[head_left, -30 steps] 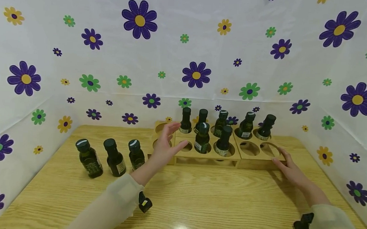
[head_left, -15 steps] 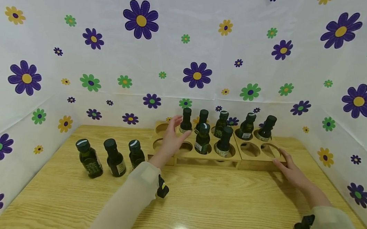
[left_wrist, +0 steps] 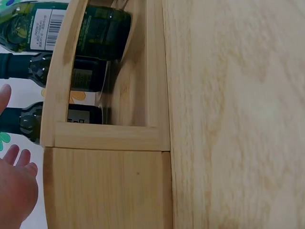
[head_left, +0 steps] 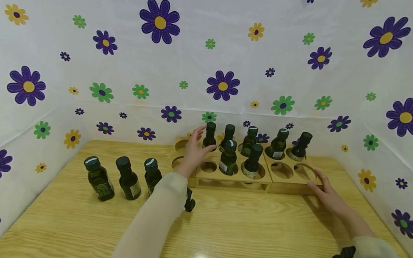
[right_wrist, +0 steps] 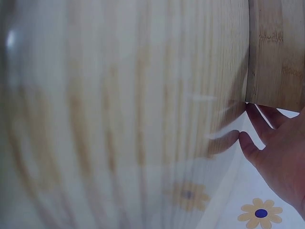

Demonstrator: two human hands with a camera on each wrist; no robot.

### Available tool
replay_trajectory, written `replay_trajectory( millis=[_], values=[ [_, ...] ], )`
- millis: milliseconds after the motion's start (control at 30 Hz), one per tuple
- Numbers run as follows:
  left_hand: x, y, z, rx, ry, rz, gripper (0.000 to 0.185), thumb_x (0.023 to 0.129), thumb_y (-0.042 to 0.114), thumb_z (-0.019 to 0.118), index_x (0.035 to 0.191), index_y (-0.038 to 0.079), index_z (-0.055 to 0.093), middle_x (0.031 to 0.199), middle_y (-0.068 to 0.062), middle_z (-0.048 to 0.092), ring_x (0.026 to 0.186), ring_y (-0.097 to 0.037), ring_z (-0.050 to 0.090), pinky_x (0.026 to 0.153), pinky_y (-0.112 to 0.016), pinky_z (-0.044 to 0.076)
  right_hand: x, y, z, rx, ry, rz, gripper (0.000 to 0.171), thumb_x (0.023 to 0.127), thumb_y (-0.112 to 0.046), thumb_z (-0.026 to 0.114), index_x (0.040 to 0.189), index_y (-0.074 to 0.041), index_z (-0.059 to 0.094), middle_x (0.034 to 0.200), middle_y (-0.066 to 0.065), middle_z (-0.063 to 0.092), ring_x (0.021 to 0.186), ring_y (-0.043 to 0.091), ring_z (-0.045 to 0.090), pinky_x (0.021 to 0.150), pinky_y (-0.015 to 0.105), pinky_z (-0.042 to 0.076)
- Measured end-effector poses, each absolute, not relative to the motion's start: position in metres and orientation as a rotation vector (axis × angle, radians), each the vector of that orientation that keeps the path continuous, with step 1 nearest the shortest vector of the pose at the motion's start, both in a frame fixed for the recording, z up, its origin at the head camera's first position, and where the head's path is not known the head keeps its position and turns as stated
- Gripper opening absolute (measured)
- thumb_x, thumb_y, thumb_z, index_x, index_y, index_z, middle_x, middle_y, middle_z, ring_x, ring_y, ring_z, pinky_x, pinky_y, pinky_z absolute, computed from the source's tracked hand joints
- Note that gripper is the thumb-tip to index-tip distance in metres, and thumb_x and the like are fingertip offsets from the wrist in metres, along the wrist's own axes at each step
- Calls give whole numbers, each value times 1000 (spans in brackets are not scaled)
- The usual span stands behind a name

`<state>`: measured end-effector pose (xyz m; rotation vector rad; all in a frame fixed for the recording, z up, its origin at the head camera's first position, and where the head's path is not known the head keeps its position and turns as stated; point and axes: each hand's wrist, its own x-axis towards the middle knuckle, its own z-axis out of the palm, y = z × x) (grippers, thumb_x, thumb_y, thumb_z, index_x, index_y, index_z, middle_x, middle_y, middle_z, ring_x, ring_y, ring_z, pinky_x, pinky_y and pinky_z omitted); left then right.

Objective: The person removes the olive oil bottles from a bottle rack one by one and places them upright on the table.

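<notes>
A light wooden bottle rack (head_left: 233, 181) with round holes stands along the back of the table, dark green bottles set in several holes. In the head view my left hand (head_left: 194, 153) reaches over its left part, thumb and fingers spread on either side of a back-row bottle (head_left: 210, 137). A gap shows between that hand (left_wrist: 18, 191) and the bottle neck (left_wrist: 10, 119) in the left wrist view. My right hand (head_left: 331, 194) holds the rack's right end, thumb at the front corner and fingers along the side. Near the tabletop its fingertips (right_wrist: 250, 112) show in the right wrist view.
Three dark bottles stand on the table at left: one leftmost (head_left: 99, 180), one in the middle (head_left: 129, 179), one (head_left: 152, 175) partly behind my left forearm. Bottles in the rack's front row (head_left: 228, 157) stand close to my left hand. A flowered cloth (head_left: 224, 48) hangs behind.
My left hand has moved right and away from me, coming up to the leftmost back-row bottle. My right hand stays at the rack's end.
</notes>
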<state>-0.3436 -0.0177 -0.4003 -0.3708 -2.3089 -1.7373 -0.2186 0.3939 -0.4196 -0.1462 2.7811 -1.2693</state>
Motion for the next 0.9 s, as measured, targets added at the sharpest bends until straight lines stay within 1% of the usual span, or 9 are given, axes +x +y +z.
replay_trajectory(
  millis=[133,400,500,633,700,900],
  values=[
    [-348,-17,-401,-356,-2349,-1753,73,87,6,74,148,13,35,148,-18,39,136,-32,36,109,-46,33,-219,396,-421,-140,2787,-1259,73,107,-34,34,151,3,-10,146,45,-4,123,65,24,94,74,24],
    [-358,-18,-406,-289,-2407,-1782,73,88,9,73,149,16,33,148,-18,39,136,-31,37,109,-43,34,-219,395,-422,-151,2787,-1275,72,107,-32,36,152,1,-10,149,41,-9,125,65,23,95,74,23],
    [-361,-17,-409,-316,-2410,-1778,72,88,7,72,148,15,34,143,-20,44,134,-32,40,109,-44,33,-219,395,-422,-150,2781,-1283,72,107,-32,36,152,1,-10,149,41,-8,125,64,23,95,74,23],
    [-366,-14,-410,-358,-2438,-1711,69,88,5,72,146,11,36,134,-21,52,124,-34,49,107,-45,36,-218,394,-421,-138,2782,-1280,72,107,-32,35,152,1,-11,149,41,-6,125,64,24,95,73,24],
    [-368,-13,-410,-354,-2461,-1668,67,88,4,72,145,9,37,132,-21,54,120,-35,52,105,-45,38,-219,394,-421,-139,2783,-1280,72,107,-32,35,152,1,-10,149,41,-5,124,63,25,96,73,24],
    [-371,-11,-412,-336,-2483,-1613,62,88,3,71,142,8,41,130,-21,56,121,-36,51,106,-46,36,-218,395,-422,-132,2779,-1283,73,107,-33,35,152,1,-11,148,41,-3,124,63,26,96,73,25]
  ],
)
